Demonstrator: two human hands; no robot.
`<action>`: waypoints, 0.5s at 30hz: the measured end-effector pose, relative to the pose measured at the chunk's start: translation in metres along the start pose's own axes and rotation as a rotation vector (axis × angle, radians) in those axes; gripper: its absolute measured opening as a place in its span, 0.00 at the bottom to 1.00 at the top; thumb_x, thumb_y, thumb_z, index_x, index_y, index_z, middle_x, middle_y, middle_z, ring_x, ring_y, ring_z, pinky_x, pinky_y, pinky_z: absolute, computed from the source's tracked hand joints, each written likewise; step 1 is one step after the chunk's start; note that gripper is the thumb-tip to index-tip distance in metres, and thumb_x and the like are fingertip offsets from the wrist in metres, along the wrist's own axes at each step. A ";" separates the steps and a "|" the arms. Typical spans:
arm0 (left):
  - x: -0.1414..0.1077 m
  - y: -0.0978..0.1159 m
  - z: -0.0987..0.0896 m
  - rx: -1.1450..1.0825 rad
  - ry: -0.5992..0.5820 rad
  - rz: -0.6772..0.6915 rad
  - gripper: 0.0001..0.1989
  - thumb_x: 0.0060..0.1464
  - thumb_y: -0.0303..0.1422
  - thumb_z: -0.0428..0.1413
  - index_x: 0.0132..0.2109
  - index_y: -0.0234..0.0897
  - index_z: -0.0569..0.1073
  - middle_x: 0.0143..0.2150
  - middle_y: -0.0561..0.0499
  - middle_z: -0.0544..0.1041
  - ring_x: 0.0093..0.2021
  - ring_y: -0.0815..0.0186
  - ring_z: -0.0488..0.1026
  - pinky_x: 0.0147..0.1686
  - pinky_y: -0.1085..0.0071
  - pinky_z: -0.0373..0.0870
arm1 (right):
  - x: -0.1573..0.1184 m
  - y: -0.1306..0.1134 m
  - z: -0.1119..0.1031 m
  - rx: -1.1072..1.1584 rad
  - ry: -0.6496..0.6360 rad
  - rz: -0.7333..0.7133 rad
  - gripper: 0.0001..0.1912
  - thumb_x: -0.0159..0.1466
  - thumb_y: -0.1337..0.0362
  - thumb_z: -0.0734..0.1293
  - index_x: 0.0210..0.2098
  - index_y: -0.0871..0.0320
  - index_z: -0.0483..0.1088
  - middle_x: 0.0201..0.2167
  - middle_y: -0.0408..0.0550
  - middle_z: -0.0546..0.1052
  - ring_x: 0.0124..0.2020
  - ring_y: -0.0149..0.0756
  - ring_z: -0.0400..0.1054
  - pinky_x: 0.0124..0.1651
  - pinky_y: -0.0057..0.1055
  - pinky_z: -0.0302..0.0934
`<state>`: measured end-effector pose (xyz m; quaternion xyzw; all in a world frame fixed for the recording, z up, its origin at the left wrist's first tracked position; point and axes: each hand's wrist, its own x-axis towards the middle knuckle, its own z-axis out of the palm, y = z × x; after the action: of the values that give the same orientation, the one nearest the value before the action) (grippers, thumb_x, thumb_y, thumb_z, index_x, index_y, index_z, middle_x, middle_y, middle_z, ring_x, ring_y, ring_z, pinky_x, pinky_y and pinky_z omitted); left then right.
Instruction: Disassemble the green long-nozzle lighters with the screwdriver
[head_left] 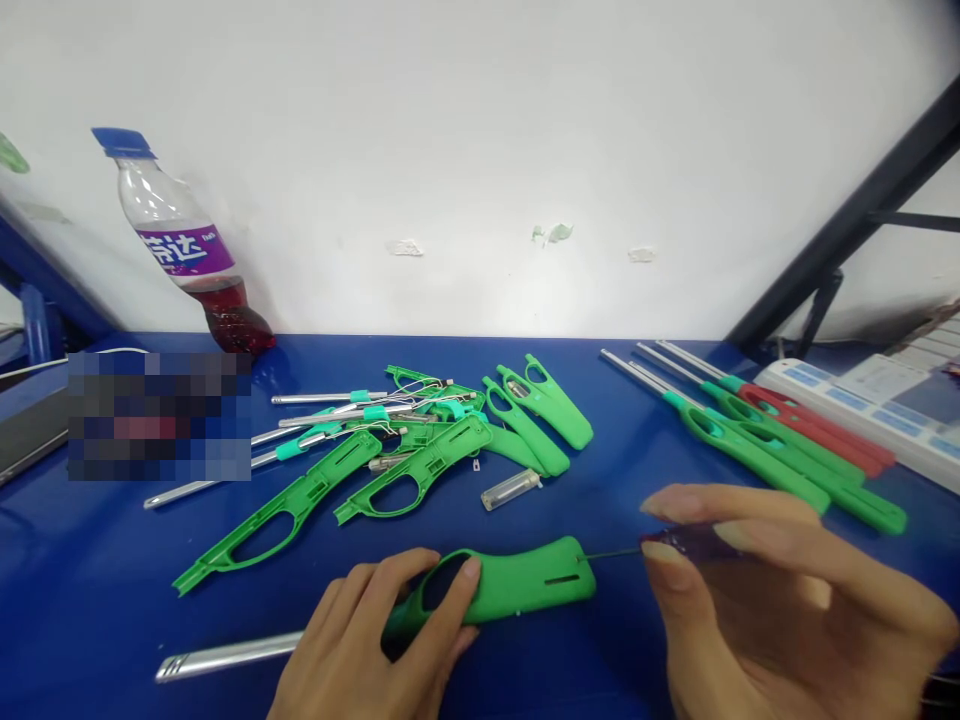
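A green lighter (525,585) with a long metal tube lies across the front of the blue table, its tube pointing left. My left hand (382,635) holds it around the finger loop. In my right hand (780,590), thumb and fingers pinch the dark reddish handle of a thin-shafted screwdriver (611,554). The shaft's tip meets the right end of the green body, near a small hole. Behind the lighter lie green shell halves (296,505), a clear fuel tank (510,490) and several metal tubes with wires (330,397).
Several long lighters, green and red (810,425), lie at the right beside a white power strip (862,400). A soda bottle (187,250) stands at the back left. A dark device (34,425) lies at the left edge, and a white wall (480,150) rises behind the table.
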<state>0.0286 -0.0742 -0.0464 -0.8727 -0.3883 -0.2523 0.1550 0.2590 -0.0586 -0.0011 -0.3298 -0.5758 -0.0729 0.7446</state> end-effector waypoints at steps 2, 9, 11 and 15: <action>0.000 0.000 0.000 0.000 0.000 -0.001 0.23 0.66 0.31 0.55 0.66 0.48 0.70 0.51 0.41 0.75 0.42 0.58 0.76 0.35 0.61 0.78 | -0.001 -0.001 0.001 -0.001 -0.003 0.037 0.26 0.56 0.85 0.69 0.51 0.60 0.71 0.36 0.42 0.76 0.35 0.37 0.76 0.30 0.37 0.69; -0.001 -0.002 0.000 0.000 -0.005 0.004 0.23 0.66 0.31 0.55 0.66 0.47 0.71 0.51 0.40 0.75 0.41 0.59 0.76 0.34 0.61 0.79 | -0.002 -0.003 0.001 -0.048 -0.006 -0.001 0.26 0.54 0.85 0.72 0.47 0.55 0.71 0.36 0.41 0.75 0.41 0.39 0.73 0.37 0.40 0.73; -0.001 -0.001 0.001 0.002 -0.002 0.004 0.23 0.66 0.32 0.56 0.66 0.47 0.70 0.51 0.40 0.75 0.42 0.58 0.76 0.34 0.61 0.79 | -0.001 -0.001 0.001 -0.071 0.023 -0.011 0.28 0.53 0.85 0.73 0.47 0.55 0.72 0.35 0.40 0.75 0.39 0.37 0.73 0.35 0.38 0.72; -0.003 -0.001 0.000 0.005 -0.006 0.008 0.23 0.66 0.32 0.56 0.66 0.47 0.70 0.51 0.41 0.75 0.42 0.58 0.76 0.35 0.60 0.79 | -0.003 -0.001 0.003 -0.022 -0.042 0.027 0.25 0.59 0.85 0.67 0.52 0.59 0.72 0.38 0.44 0.78 0.38 0.38 0.77 0.33 0.38 0.72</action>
<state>0.0268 -0.0753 -0.0482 -0.8746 -0.3857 -0.2482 0.1573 0.2556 -0.0583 -0.0029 -0.3471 -0.5857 -0.0620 0.7298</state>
